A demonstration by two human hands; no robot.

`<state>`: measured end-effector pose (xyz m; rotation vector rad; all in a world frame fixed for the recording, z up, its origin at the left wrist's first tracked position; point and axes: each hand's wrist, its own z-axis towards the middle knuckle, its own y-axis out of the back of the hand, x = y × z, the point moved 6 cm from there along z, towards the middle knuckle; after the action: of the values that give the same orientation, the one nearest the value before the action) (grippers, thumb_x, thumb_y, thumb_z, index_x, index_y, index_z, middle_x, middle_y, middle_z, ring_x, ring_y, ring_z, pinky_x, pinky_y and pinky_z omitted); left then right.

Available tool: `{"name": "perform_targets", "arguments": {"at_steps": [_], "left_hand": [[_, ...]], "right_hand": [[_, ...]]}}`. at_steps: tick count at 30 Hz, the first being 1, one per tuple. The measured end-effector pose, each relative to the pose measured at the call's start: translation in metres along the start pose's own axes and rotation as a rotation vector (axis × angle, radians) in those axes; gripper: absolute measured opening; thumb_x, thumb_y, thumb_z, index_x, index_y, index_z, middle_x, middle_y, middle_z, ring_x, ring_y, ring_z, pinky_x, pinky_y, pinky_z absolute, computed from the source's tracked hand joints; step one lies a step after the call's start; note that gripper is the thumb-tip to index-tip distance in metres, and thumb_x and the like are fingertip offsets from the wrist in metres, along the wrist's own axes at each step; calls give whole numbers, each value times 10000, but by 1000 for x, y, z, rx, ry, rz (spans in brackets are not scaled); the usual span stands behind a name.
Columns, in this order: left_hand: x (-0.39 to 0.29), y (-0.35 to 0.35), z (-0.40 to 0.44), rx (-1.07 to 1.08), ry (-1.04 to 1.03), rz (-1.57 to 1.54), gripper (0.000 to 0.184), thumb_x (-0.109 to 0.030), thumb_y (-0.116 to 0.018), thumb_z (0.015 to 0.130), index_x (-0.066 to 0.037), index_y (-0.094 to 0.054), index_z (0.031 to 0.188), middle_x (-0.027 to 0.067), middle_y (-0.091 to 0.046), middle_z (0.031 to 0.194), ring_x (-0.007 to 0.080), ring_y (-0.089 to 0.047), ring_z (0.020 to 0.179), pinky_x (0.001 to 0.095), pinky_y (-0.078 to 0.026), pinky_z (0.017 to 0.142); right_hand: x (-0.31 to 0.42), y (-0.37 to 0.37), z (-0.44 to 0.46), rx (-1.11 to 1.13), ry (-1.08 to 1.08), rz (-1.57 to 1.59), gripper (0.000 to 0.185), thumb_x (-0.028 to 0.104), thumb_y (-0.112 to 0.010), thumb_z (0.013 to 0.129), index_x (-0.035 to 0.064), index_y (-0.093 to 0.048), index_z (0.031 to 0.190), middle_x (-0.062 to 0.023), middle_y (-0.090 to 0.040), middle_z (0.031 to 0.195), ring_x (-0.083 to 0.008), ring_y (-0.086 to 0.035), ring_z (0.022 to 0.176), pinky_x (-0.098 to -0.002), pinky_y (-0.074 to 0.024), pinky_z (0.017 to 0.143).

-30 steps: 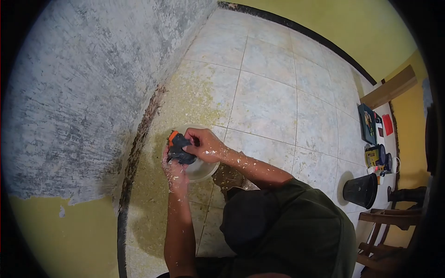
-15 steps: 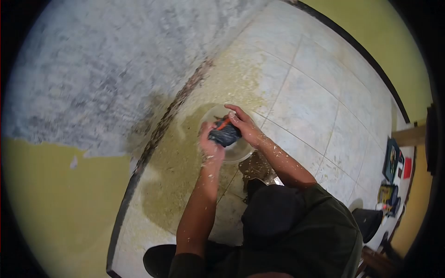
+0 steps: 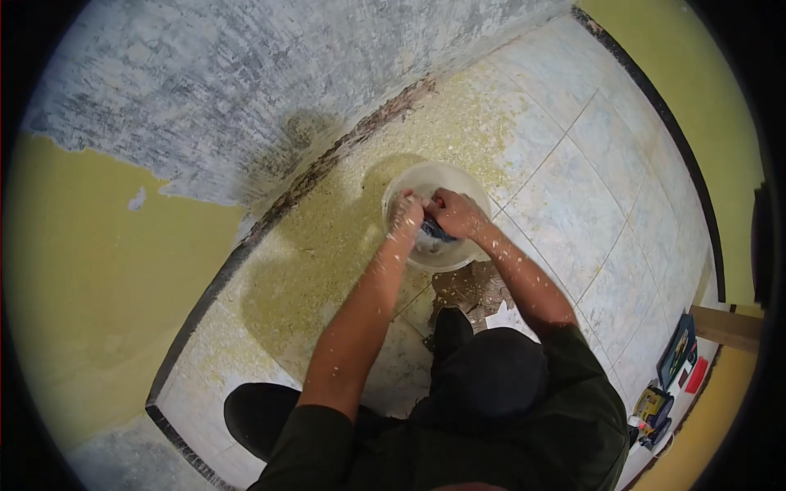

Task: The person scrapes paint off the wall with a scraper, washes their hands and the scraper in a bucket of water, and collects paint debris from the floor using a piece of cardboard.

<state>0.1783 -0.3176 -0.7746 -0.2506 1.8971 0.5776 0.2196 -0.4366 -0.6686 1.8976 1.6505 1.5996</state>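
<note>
A round whitish plastic bucket stands on the floor in front of me. Both hands are over its opening, close together. A dark blue, crumpled bag shows just below the fingers, partly hidden by them. My left hand is closed at the bag's upper left, its fingers curled. From the other side my right hand is closed too, thumb and fingers pinched at the gathered top of the bag. Pale flakes stick to both forearms. The bucket's bottom is mostly hidden.
Yellowish paint flakes cover the tiles beside the scraped grey wall. A brown wet-looking patch lies near my foot. At far right are a dark green case, a red item and a yellow-black tool.
Both hands have drawn together and turned knuckles up over the bag, which now sits lower, within the bucket's rim. The orange strip seen on it is out of sight. The view has shifted.
</note>
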Motion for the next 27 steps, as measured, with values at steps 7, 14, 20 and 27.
{"name": "perform_targets", "arguments": {"at_steps": [7, 14, 20, 27], "left_hand": [[-10, 3, -3, 298, 538, -336, 583, -355, -530, 886, -49, -454, 1376, 162, -490, 1385, 328, -479, 1246, 450, -425, 958], [-26, -1, 21, 387, 215, 617, 460, -284, -513, 898, -35, -549, 1282, 199, -522, 1355, 382, -509, 1239, 471, -456, 980], [-17, -21, 21, 440, 337, 929, 373, -273, -604, 844, -96, -666, 1165, 132, -605, 1278, 318, -603, 1148, 431, -497, 938], [-13, -38, 11, 635, 99, 1090, 366, -274, -601, 843, -97, -674, 1155, 120, -609, 1277, 301, -599, 1158, 419, -495, 945]], "right_hand": [[5, -90, 14, 421, 370, -678, 322, 247, -568, 842, 42, -646, 1079, -187, -674, 1036, -353, -635, 1002, -449, -500, 868], [21, -36, -5, 515, 331, -374, 339, 191, -631, 819, 26, -623, 1115, -176, -686, 972, -308, -662, 929, -409, -506, 870], [12, 51, -56, -46, 209, 244, 388, 167, -734, 738, 48, -591, 1079, -183, -686, 896, -317, -674, 878, -399, -530, 773], [89, 86, -110, -389, 677, 330, 431, 162, -769, 737, 81, -586, 1119, -164, -642, 978, -352, -655, 861, -388, -539, 722]]}}
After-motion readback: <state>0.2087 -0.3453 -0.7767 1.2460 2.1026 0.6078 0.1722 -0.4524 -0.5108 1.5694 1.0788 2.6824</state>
